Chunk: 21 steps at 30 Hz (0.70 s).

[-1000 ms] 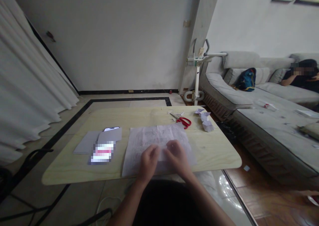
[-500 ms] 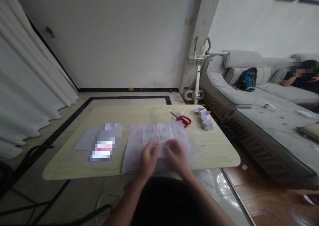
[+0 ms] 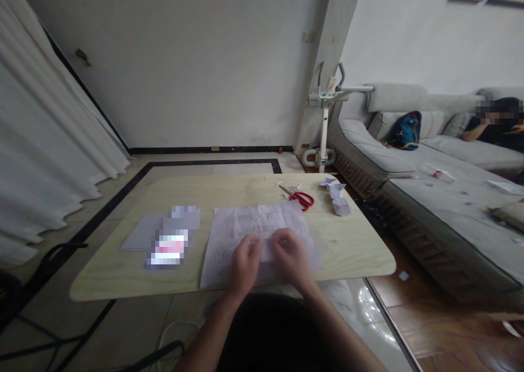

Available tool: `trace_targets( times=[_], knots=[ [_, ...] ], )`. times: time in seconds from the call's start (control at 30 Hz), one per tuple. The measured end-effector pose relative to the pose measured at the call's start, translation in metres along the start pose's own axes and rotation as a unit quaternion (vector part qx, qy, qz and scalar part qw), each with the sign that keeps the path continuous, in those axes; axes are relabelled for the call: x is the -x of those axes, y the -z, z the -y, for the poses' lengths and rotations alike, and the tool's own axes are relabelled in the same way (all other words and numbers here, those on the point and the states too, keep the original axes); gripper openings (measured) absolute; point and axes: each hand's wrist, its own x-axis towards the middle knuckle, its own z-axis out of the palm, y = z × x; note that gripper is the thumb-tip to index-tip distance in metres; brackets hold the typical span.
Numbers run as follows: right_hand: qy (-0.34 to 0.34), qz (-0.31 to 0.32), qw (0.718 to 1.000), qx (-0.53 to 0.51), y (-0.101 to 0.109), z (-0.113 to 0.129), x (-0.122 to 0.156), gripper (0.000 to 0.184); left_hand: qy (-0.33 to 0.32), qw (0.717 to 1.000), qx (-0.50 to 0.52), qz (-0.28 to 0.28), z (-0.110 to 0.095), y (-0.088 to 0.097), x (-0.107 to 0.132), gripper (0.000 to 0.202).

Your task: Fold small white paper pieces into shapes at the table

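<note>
A large creased sheet of paper, covered in faint print, lies in front of me near the table's front edge. Over its middle, my left hand and my right hand face each other with curled fingers. Between the fingertips shows a pale piece of paper; both hands pinch it, one at each side. Whether it is separate from the printed sheet is hard to see. Red-handled scissors lie with blades apart just past the sheet's far right corner. Folded paper pieces stand to their right.
On the left of the wooden table lie pale sheets and a bright, blurred-out object. White paper scraps are scattered by the scissors. A grey sofa with a person and a blue backpack stands at right.
The view has tilted very slightly. Both hands stay over the sheet in nearly the same pinch, with only small finger movement. Nothing else has moved.
</note>
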Motion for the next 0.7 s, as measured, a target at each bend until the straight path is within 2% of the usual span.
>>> trace_targets(
  times=[0.23, 0.4, 0.57, 0.7],
  knots=[
    [0.004, 0.009, 1.0, -0.021, 0.002, -0.001, 0.001, 0.003, -0.014, 1.0, 0.004, 0.02, 0.001, 0.0, -0.002, 0.02],
    [-0.001, 0.031, 0.998, -0.047, 0.002, -0.005, 0.001, 0.003, -0.02, 1.0, 0.011, -0.004, 0.0, 0.0, -0.002, 0.02],
    [-0.037, 0.03, 0.997, -0.053, 0.002, -0.011, 0.0, 0.007, -0.012, 1.0, 0.024, -0.003, 0.001, 0.0, -0.002, 0.021],
    [-0.011, 0.034, 0.998, -0.056, 0.004, -0.012, -0.002, 0.004, -0.007, 1.0, 0.015, -0.007, 0.002, 0.0, -0.001, 0.022]
  ],
)
